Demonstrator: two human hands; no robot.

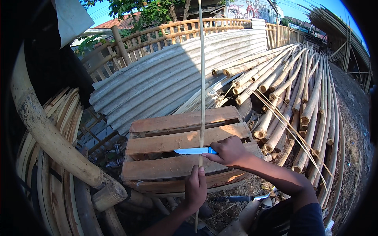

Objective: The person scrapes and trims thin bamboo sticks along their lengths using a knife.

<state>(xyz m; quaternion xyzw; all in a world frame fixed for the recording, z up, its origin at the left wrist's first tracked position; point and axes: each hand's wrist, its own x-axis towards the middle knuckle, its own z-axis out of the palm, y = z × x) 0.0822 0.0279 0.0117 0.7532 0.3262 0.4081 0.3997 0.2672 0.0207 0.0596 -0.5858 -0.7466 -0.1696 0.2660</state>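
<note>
A long, thin bamboo strip stands nearly upright in front of me, running from the top of the view down past my lap. My left hand is closed round its lower part, thumb pointing up. Just above, my right hand grips the blue handle of a knife. The blade points left and lies level across the strip, and the right thumb rests against the strip below it. Behind both hands is a low wooden slatted crate, with gaps between its boards.
Many bamboo poles are piled at the right. A thick bamboo pole and split bamboo lengths stand at the left. Corrugated sheets lean on a bamboo fence behind. A long dark-bladed tool lies near my legs.
</note>
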